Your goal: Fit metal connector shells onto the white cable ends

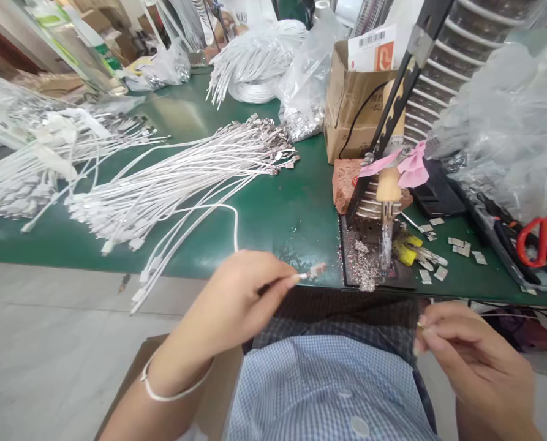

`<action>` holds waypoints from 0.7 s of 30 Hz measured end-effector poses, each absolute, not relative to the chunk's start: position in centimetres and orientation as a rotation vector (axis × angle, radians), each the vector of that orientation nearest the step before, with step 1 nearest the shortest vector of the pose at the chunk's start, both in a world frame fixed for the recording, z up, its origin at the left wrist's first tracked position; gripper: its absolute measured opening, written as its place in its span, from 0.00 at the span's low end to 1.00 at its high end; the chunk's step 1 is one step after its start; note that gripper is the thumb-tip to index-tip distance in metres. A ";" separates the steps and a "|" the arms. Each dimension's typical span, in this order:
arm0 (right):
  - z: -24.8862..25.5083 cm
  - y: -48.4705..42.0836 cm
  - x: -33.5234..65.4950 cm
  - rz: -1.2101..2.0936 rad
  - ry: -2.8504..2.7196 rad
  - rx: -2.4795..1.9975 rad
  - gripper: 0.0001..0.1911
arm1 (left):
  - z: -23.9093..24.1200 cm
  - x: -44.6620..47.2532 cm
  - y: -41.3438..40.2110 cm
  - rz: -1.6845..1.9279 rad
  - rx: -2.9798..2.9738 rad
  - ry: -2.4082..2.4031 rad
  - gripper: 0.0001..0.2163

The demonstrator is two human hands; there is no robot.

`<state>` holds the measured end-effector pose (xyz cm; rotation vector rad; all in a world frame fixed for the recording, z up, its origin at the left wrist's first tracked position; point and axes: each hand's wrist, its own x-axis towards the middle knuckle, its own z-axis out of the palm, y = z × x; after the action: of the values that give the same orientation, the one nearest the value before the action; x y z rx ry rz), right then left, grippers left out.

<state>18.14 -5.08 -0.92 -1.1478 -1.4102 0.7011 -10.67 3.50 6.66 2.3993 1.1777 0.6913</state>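
My left hand [239, 294] is closed in a pinch on the end of a white cable [230, 214], whose metal connector tip [316, 270] sticks out toward the soldering stand. The cable loops back up to the pile of white cables [172, 174] on the green table [282, 208]. My right hand [466, 352] is closed at the lower right, below the table edge, pinching something small I cannot make out. A soldering iron [386, 208] with a wooden handle stands tip down over a black tray [365, 257] littered with solder bits.
A cardboard box [351, 104] and a brick [347, 180] stand behind the iron. Red-handled scissors [542, 239] lie at the right. Small metal shells [459, 248] are scattered by the tray. More cable bundles [255, 58] and plastic bags fill the back; another person's hand [230, 24] is far behind.
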 end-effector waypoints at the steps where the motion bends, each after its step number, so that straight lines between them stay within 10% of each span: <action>1: -0.9 -5.2 18.0 0.712 -1.383 -1.178 0.11 | 6.4 -10.4 3.0 0.676 2.355 1.121 0.07; 21: -1.7 -2.3 16.1 0.585 -1.673 -1.043 0.13 | 2.1 -4.8 3.3 0.767 2.220 0.935 0.05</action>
<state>16.09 -2.26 -1.72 -1.0429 -1.6730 0.5851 -4.82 3.29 2.07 2.2198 0.9348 0.7675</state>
